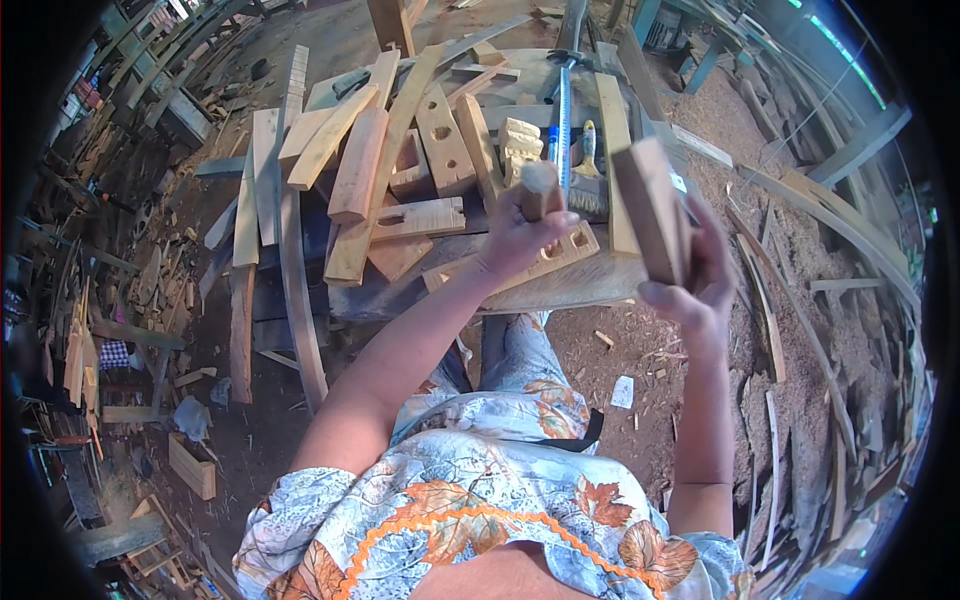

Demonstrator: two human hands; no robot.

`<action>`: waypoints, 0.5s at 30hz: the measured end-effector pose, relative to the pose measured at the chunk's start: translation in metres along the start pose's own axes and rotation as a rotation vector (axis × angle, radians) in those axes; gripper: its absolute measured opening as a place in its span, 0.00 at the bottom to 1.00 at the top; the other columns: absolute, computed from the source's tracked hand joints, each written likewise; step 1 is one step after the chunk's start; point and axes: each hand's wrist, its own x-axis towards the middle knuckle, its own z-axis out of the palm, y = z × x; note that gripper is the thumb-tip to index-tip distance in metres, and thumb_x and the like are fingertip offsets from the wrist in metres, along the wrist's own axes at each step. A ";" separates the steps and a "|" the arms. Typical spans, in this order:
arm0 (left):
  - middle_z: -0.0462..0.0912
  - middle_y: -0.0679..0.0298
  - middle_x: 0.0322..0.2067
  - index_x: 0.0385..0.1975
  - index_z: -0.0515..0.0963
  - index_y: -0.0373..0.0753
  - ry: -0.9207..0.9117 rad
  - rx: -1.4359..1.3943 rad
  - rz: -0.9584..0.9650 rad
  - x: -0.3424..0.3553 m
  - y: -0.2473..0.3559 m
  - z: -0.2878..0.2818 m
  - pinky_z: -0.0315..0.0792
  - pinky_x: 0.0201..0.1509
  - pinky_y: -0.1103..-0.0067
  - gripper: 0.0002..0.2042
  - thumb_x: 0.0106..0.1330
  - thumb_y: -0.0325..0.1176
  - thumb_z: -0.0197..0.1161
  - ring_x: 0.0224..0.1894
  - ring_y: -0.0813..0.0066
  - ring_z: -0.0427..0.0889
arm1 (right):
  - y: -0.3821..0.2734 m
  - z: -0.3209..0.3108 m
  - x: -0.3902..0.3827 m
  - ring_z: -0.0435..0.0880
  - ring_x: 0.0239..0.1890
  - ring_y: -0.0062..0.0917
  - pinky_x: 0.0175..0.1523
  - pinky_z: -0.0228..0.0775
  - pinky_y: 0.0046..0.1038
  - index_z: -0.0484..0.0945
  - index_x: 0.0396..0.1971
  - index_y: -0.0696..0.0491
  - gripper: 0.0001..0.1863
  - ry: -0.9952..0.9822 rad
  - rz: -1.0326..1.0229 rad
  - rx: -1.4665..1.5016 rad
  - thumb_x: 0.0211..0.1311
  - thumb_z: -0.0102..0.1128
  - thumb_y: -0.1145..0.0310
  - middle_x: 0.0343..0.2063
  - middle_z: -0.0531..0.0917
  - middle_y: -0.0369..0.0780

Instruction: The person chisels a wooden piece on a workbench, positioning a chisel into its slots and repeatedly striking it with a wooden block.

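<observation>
My left hand [522,240] is closed round a short, thick piece of wood [540,185] whose pale, worn end faces up; its lower part is hidden in my fist. To the right, my right hand [708,280] grips a longer squared wooden block [652,205], held tilted above the bench's right edge. Beneath my left hand lies a wooden bar with holes [572,251]. Just beyond it are a paint brush [588,150], a blue marker [553,143], a long blue-white ruler [564,120] and a notched pale block [522,138].
Planks and blocks crowd the left of the workbench [610,285], among them a block with two round holes [443,140]. Several long boards [300,300] lean off its left edge. Wood scraps cover the ground, and a heap of offcuts and sawdust [800,370] lies right.
</observation>
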 end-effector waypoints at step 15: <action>0.76 0.73 0.29 0.40 0.77 0.34 -0.110 0.180 0.043 -0.006 -0.001 0.025 0.69 0.37 0.83 0.12 0.54 0.24 0.63 0.32 0.87 0.71 | -0.044 0.001 0.015 0.77 0.54 0.36 0.56 0.68 0.36 0.66 0.62 0.58 0.49 -0.142 -0.454 0.085 0.31 0.71 0.64 0.50 0.76 0.47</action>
